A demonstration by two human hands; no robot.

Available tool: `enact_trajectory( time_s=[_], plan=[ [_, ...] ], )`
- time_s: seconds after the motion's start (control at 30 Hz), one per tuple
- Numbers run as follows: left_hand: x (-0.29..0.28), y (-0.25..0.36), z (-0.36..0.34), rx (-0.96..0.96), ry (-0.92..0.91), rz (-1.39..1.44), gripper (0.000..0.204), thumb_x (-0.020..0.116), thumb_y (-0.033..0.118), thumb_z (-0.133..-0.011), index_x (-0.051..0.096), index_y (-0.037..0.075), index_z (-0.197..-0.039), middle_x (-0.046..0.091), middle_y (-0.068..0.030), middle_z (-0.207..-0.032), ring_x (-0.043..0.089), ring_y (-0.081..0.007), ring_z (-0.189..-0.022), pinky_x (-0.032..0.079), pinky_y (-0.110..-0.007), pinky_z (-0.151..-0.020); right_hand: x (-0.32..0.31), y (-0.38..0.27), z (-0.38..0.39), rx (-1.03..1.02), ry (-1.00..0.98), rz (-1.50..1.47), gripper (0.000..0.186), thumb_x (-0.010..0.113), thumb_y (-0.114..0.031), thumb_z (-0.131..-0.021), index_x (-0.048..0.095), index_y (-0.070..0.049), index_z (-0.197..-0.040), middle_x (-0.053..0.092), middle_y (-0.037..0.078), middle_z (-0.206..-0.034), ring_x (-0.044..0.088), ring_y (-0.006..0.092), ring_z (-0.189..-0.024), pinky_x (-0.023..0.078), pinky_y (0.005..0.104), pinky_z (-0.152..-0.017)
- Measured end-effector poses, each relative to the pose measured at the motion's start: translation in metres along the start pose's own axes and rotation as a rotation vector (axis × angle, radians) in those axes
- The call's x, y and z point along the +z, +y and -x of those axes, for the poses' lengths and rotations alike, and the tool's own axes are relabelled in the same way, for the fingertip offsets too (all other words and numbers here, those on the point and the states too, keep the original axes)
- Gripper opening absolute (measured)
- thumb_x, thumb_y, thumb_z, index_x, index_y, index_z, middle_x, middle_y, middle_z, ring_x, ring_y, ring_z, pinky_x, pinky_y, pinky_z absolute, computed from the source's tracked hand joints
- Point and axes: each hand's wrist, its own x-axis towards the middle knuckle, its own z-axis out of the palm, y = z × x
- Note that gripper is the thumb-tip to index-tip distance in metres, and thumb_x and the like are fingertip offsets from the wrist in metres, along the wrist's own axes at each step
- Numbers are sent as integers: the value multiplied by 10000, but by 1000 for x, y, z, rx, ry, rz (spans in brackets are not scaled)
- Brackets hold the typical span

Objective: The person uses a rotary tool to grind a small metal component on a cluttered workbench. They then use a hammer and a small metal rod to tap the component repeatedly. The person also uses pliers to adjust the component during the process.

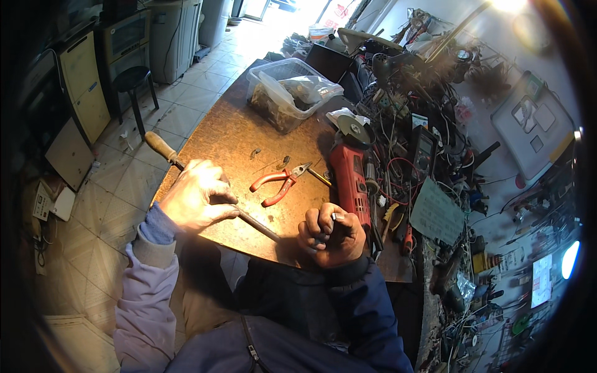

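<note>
My left hand [194,198] is closed around the dark shaft of a wooden-handled file [258,225]. Its brown handle sticks out past the hand at the upper left, and its other end slants down toward my right hand [333,237]. The right hand is curled closed over the table's near edge, apart from the left. Between its fingers a small piece with a bright end [337,216] shows; its kind is hidden. Beyond both hands lie red-handled pliers [283,183], jaws pointing right. A red angle grinder [351,177] with a dark disc rests just beyond my right hand.
On the wooden table [217,133], a clear plastic box [292,93] holds bags and brownish pieces. Tangled cables and tools crowd the right side, with a multimeter [424,152] and a greenish card [437,211] among them. A dark stool [132,81] stands on the tiled floor at left.
</note>
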Motion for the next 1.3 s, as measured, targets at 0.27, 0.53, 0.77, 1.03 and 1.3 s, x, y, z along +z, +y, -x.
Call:
enact_trajectory(
  time_s=[0.27,0.53,0.77,1.03,1.3],
  plan=[
    [0,0,1,-8,6,11,220,887,294,-736,784,128,-836,654,-29,-853,591,-247,-924,407,-401,-890,2,2,-1,2,-7,-28,317,530,-281,-971,546,-4,-817,469,105,-713,420,178,-580,355,305,-506],
    [2,-2,1,12,3,12,246,866,311,-758,787,101,-860,639,-59,-906,577,-265,-968,419,-417,-898,9,7,3,40,240,239,277,596,-206,-1014,644,63,-1059,661,169,-876,603,219,-661,489,327,-553],
    [1,-1,3,12,18,17,254,855,327,-774,783,101,-868,638,-56,-911,570,-259,-969,418,-404,-905,4,11,3,12,263,453,290,674,-111,-975,665,64,-1206,682,157,-946,623,206,-700,514,334,-594],
    [0,-2,2,21,11,30,261,862,332,-768,786,105,-872,608,-47,-886,567,-254,-954,422,-403,-887,1,13,2,-6,308,480,324,672,-126,-985,655,52,-1256,671,133,-989,619,199,-775,512,338,-648],
    [1,-2,3,27,30,27,263,867,335,-761,792,107,-868,606,-46,-879,566,-250,-950,425,-397,-878,7,12,-1,9,319,393,325,623,-109,-1026,631,87,-1285,682,122,-929,626,170,-694,528,289,-615]
  ],
)
